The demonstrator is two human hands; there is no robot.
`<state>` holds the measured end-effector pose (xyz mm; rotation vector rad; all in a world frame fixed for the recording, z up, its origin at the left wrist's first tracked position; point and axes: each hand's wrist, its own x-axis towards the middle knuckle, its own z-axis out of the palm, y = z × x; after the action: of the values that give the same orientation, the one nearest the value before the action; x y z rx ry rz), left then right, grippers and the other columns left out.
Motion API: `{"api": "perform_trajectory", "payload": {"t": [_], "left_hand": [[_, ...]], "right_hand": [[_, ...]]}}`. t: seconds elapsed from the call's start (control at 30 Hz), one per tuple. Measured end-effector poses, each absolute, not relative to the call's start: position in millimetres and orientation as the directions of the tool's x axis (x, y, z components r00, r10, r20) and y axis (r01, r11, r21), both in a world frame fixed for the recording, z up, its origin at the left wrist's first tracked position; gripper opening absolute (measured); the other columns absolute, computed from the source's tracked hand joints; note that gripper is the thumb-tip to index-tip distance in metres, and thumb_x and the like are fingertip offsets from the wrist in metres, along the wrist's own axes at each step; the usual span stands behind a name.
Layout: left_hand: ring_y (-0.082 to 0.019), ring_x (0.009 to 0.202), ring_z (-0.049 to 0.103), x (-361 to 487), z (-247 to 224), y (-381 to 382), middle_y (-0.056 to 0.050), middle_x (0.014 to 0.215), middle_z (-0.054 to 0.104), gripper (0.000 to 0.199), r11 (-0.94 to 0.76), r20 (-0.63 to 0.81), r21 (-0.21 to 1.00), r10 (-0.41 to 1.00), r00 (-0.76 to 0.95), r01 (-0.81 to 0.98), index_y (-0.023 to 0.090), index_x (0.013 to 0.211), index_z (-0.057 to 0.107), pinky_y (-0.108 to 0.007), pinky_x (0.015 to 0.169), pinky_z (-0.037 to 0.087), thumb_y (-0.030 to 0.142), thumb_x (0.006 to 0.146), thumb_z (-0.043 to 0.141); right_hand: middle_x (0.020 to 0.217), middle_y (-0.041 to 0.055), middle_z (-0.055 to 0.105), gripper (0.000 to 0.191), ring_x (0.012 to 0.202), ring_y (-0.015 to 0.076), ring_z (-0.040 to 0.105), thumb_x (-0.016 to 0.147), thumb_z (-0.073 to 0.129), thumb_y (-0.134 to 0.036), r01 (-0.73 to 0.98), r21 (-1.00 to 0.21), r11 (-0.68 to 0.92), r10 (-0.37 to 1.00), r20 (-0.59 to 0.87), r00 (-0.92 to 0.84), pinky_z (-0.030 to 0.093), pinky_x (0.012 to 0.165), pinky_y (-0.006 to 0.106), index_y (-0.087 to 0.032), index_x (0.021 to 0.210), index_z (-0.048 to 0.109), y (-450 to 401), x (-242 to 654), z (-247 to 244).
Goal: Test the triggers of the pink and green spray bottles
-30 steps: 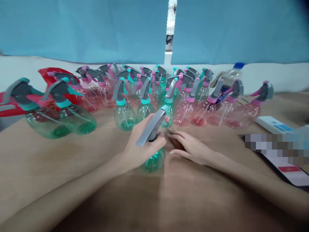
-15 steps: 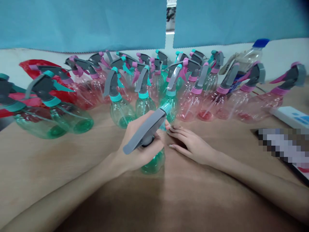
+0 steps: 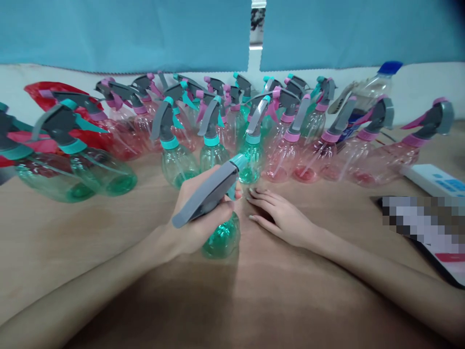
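One green sprayer sits mid-table, the left hand wrapped around its neck. The right hand, open, lies at its 2 o'clock. Beyond: two green bottles at 10, three front ones from 11 to 1; one phone at 3.

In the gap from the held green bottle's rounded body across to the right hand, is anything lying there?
Nothing; the head view shows only a narrow bare strip of wooden tabletop between the held green bottle and the right hand.
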<state>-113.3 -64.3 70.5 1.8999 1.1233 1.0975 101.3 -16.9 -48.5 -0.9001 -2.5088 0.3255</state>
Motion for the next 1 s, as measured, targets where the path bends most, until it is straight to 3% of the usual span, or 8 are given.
{"api": "perform_trajectory", "payload": {"t": [0.17, 0.33, 0.47, 0.6, 0.73, 1.0], "left_hand": [[-0.019, 0.085, 0.066, -109.0, 74.4, -67.0, -0.002, 0.087, 0.069, 0.026, -0.34, 0.267, 0.877, 0.933, 0.243, 0.34, 0.022, 0.099, 0.063, -0.032, 0.078, 0.055, 0.015, 0.076, 0.053], [-0.019, 0.084, 0.069, -106.6, 68.9, -70.4, -0.004, 0.098, 0.072, 0.033, -0.344, 0.288, 0.864, 0.937, 0.2, 0.368, 0.021, 0.113, 0.062, -0.031, 0.079, 0.058, 0.02, 0.08, 0.057], [-0.019, 0.088, 0.069, -107.3, 66.6, -69.8, -0.005, 0.108, 0.071, 0.035, -0.366, 0.314, 0.845, 0.93, 0.191, 0.391, 0.021, 0.114, 0.062, -0.032, 0.084, 0.057, 0.02, 0.08, 0.058], [-0.022, 0.095, 0.068, -106.6, 67.8, -70.1, -0.004, 0.096, 0.073, 0.035, -0.387, 0.341, 0.822, 0.922, 0.185, 0.417, 0.021, 0.116, 0.062, -0.035, 0.087, 0.056, 0.021, 0.081, 0.057], [-0.021, 0.087, 0.07, -105.3, 68.0, -71.9, -0.004, 0.092, 0.073, 0.034, -0.371, 0.332, 0.808, 0.929, 0.165, 0.458, 0.021, 0.115, 0.063, -0.036, 0.085, 0.057, 0.022, 0.082, 0.057], [-0.018, 0.079, 0.067, -105.2, 68.9, -70.7, -0.005, 0.107, 0.07, 0.032, -0.381, 0.345, 0.79, 0.924, 0.165, 0.481, 0.022, 0.112, 0.064, -0.032, 0.078, 0.056, 0.022, 0.081, 0.056]], "right_hand": [[0.139, 0.0154, 0.054, 0.044, 0.133, 0.0281, 0.046, 0.096, 0.047, -0.04, 0.53, -0.372, 0.762, 0.643, 0.342, -0.685, 0.038, 0.111, 0.051, -0.015, 0.132, 0.055, -16.7, 101.1, -48.6], [0.139, 0.0145, 0.054, 0.044, 0.133, 0.0287, 0.046, 0.097, 0.047, -0.04, 0.522, -0.385, 0.761, 0.644, 0.355, -0.678, 0.038, 0.11, 0.054, -0.018, 0.133, 0.053, -16.6, 100.8, -48.9], [0.139, 0.0151, 0.054, 0.044, 0.133, 0.028, 0.046, 0.097, 0.047, -0.04, 0.532, -0.375, 0.759, 0.647, 0.344, -0.681, 0.038, 0.111, 0.051, -0.015, 0.132, 0.054, -16.3, 100.5, -48.1], [0.138, 0.0158, 0.055, 0.045, 0.133, 0.028, 0.046, 0.096, 0.049, -0.04, 0.533, -0.376, 0.758, 0.647, 0.328, -0.688, 0.037, 0.112, 0.048, -0.012, 0.131, 0.055, -15.6, 100.7, -47.7], [0.138, 0.0144, 0.056, 0.044, 0.133, 0.0279, 0.047, 0.096, 0.048, -0.04, 0.529, -0.377, 0.761, 0.644, 0.338, -0.686, 0.038, 0.111, 0.05, -0.015, 0.132, 0.055, -15.0, 101.1, -48.3], [0.138, 0.0145, 0.056, 0.045, 0.133, 0.0276, 0.046, 0.097, 0.047, -0.04, 0.524, -0.373, 0.766, 0.638, 0.336, -0.693, 0.037, 0.111, 0.05, -0.014, 0.133, 0.054, -14.6, 101.5, -48.8]]}}
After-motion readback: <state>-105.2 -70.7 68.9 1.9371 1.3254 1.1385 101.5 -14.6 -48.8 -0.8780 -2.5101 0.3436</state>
